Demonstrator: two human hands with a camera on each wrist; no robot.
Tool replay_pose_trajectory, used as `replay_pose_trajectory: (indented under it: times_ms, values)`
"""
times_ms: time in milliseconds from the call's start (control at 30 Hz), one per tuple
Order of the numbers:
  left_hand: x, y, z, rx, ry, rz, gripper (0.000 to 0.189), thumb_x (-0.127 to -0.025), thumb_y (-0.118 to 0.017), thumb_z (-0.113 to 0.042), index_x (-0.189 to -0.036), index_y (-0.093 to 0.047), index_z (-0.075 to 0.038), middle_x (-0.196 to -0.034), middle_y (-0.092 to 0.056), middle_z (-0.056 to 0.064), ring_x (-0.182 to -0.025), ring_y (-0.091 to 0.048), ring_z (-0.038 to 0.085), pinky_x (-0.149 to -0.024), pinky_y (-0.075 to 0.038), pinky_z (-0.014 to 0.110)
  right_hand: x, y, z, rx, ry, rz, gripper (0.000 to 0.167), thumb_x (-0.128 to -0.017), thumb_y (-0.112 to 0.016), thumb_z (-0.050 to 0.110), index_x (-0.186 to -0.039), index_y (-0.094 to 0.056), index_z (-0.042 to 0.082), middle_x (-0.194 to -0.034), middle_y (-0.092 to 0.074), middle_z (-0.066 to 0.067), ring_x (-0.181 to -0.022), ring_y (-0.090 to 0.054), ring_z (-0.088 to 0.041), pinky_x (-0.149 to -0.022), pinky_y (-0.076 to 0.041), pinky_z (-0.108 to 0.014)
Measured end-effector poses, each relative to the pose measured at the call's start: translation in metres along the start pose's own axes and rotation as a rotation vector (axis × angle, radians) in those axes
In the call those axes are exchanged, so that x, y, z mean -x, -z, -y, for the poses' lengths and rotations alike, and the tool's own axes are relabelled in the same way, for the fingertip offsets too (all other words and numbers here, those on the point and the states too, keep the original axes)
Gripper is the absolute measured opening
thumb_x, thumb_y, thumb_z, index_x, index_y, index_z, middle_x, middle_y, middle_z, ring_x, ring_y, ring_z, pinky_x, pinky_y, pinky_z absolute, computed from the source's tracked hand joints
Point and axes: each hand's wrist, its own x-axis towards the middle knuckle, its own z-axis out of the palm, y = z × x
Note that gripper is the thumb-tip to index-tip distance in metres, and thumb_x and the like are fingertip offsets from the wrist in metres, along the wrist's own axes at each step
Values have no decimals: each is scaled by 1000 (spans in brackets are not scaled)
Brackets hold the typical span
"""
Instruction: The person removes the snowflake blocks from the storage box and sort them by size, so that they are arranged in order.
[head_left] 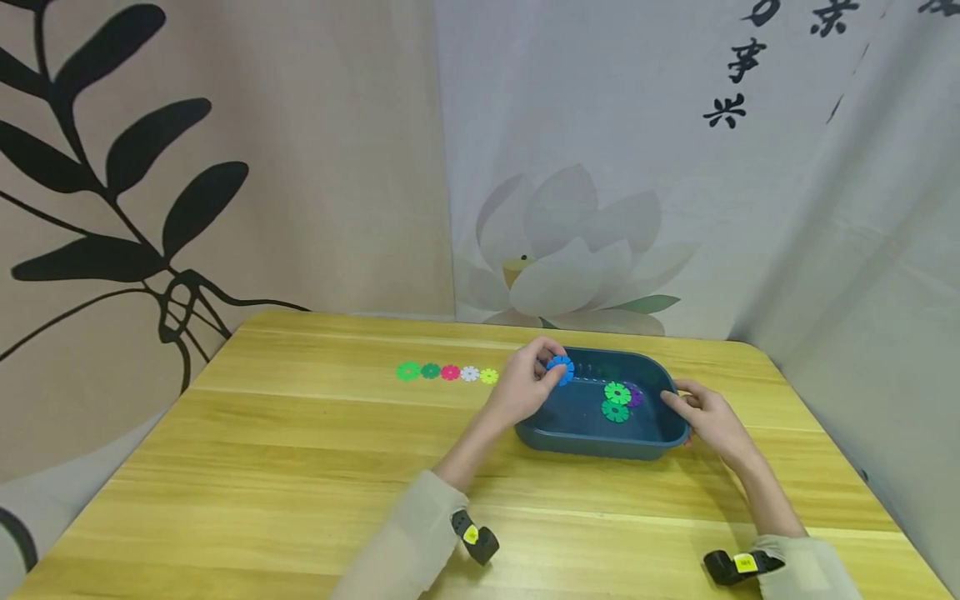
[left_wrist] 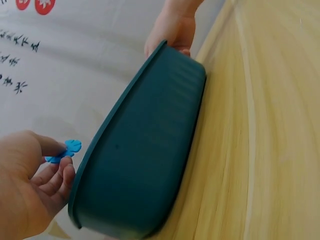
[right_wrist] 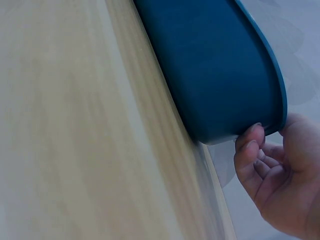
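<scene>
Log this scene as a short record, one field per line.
Left hand: pinches blue flower-shaped disc at the basin's left end
Right hand: grips the right end of the dark teal basin
Inside basin: bright green disc, sea-green disc, purple disc
Visible row, left to right: light green disc, dark green disc, pink disc, white disc, yellow disc
Surface: wood-grain table
</scene>
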Motion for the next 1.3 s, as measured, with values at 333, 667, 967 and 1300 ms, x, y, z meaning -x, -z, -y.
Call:
replay_pose_trajectory:
  times_ms: [333, 667, 967, 1300]
  values:
    - [7, 32, 6, 22, 63, -69, 16, -99, -65, -9, -115, -62, -5, -92, -60, 7, -74, -56, 19, -63, -49, 24, 1, 1, 1, -3, -1, -4, 55, -106, -55, 31, -143, -44, -7, -87, -64, -18, -55, -58, -22, -54, -53, -35]
    - [15, 70, 26, 28, 82, -142, 15, -99, -63, -4, -114, -61, -3, -94, -61, 13, -72, -59, 22, -56, -48, 23, 1, 0, 2, -10, -5, -3, 55, -105, -56, 32, -143, -44, -8, -88, -63, -18, -54, -57, -22, -54, -53, -35]
    - [24, 100, 44, 8, 120, -190, 16, -99, -62, -2, -115, -61, -1, -97, -61, 14, -75, -59, 23, -57, -47, 22, 2, 0, 3, -11, -8, -4, 56, -105, -56, 32, -142, -44, -9, -88, -64, -18, -54, -57, -20, -53, -53, -34]
    - [34, 127, 64, 2, 217, -229, 18, -99, -61, -1, -116, -59, 2, -101, -59, 17, -76, -57, 21, -57, -50, 21, 1, -1, 2, -6, -14, -3, 57, -105, -55, 33, -143, -44, -8, -90, -64, -19, -55, -58, -21, -53, -53, -34]
